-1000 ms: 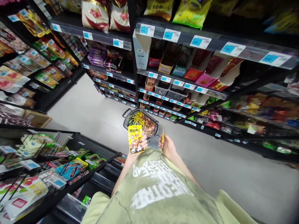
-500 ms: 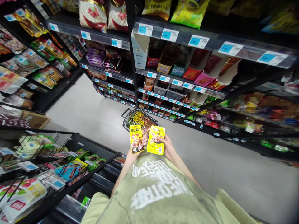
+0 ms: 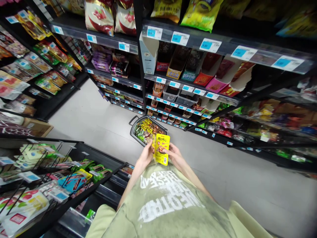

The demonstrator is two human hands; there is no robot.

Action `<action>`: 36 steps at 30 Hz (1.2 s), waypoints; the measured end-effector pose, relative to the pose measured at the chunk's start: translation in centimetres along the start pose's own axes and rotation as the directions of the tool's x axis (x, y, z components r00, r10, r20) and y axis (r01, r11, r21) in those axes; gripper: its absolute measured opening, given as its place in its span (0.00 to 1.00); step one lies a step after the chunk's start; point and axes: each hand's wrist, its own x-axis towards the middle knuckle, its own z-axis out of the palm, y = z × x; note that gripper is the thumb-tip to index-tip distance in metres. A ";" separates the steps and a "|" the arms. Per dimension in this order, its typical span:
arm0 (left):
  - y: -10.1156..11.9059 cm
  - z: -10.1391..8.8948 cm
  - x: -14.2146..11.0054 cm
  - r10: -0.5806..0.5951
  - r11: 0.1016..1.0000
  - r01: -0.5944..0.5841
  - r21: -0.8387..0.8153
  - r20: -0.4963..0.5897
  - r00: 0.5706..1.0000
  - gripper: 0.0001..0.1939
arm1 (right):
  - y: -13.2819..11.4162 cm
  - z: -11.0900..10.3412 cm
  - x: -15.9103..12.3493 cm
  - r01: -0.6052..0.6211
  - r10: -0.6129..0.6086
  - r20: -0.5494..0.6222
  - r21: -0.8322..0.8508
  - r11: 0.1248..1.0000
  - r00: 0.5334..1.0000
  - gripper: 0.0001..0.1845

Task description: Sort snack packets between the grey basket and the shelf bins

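Note:
My right hand grips a yellow snack packet upright, its thumb lying across the front. Just left of it, a second yellow snack packet is turned nearly edge-on in my left hand, whose fingers are closed round it. The two packets overlap or touch; I cannot tell which. Beyond them on the floor stands a dark shopping basket filled with several small snack packets, its near right part hidden by the held packets and my hands.
Tall shelves with price labels hold snack bags and open cartons ahead and to the right. A low display rack stands close on the left, another shelf further back. Grey floor runs between them.
The left packet has turned from facing me to nearly edge-on and moved right, against the other one. The right packet has shifted slightly left. The basket has stayed in place.

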 end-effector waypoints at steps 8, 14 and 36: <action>-0.4 0.0 0.2 0.027 0.998 -0.032 -0.046 -0.105 0.994 0.21 | 0.2 -0.2 0.4 -0.035 0.036 -0.027 0.047 0.998 0.999 0.17; -0.8 0.0 0.3 0.144 0.989 -0.136 0.065 -0.123 0.982 0.19 | 0.8 -0.2 0.8 0.081 -0.084 -0.020 -0.119 0.990 0.996 0.26; -0.7 -0.3 0.0 0.064 0.990 -0.055 0.133 -0.064 0.996 0.30 | 2.2 -1.4 1.4 0.053 -0.067 -0.180 -0.077 0.996 0.981 0.28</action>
